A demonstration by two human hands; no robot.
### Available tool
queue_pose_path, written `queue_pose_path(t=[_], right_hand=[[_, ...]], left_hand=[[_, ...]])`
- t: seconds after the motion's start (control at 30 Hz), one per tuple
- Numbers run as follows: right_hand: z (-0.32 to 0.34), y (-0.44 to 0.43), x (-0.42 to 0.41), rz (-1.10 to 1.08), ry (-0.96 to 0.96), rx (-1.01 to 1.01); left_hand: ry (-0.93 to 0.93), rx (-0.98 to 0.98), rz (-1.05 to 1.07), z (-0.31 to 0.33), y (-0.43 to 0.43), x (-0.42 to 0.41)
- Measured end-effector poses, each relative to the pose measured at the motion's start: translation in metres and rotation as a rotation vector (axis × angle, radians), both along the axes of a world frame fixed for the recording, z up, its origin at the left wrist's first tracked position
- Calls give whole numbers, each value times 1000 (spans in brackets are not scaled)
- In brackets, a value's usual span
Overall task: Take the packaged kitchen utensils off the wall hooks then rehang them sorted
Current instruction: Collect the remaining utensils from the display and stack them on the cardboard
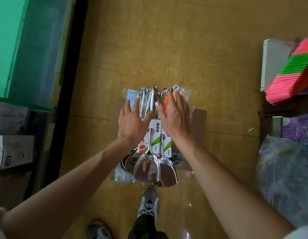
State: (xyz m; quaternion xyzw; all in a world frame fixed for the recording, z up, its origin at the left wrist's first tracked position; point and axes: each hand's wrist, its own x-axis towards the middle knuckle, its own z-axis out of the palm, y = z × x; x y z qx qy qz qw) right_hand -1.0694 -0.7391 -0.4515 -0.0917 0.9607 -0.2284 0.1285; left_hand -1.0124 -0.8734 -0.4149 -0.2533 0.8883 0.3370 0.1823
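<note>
a pile of packaged utensils (147, 167) lies on the yellow-brown floor (210, 49), just ahead of a grey laced shoe (148, 202). a second shoe (98, 228) shows at the bottom edge. the pile holds shiny steel spatulas and ladles, with the broad blades nearest the person and the handles (150, 100) pointing away, their hanging loops fanned out at the far end. the pile rests on a clear plastic sheet (199, 121).

both hands lie on top of the handle end of the pile, palms down. the left hand (132, 121) has its fingers straight and spread; the fingertips reach onto a pale blue card (130, 95) at the left of the pile, and the thumb stretches across toward the middle handles. the right hand (175, 116) is spread flat in the same way; its fingers cover an orange card (166, 105) at the right side, and the thumb points at the middle handles. neither hand curls round anything. the steel handles run up through the gap between the two hands. white and green cards (156, 135) show just below the thumbs.

to the left stand printed boxes (13, 150) beside a green wall (4, 40). to the right are a stack of pink and green goods (291, 75) and a crumpled plastic bag (284, 169).
</note>
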Motion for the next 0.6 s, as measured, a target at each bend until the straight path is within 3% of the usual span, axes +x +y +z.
queue_pose_path(t=[0.23,0.6], right_hand=[[77,27,-1,-19,92,7],[287,86,18,-230,370,9]], left_hand=[[260,-166,-102,85,-17,-13],[567,-271,-506,287,41,-28]])
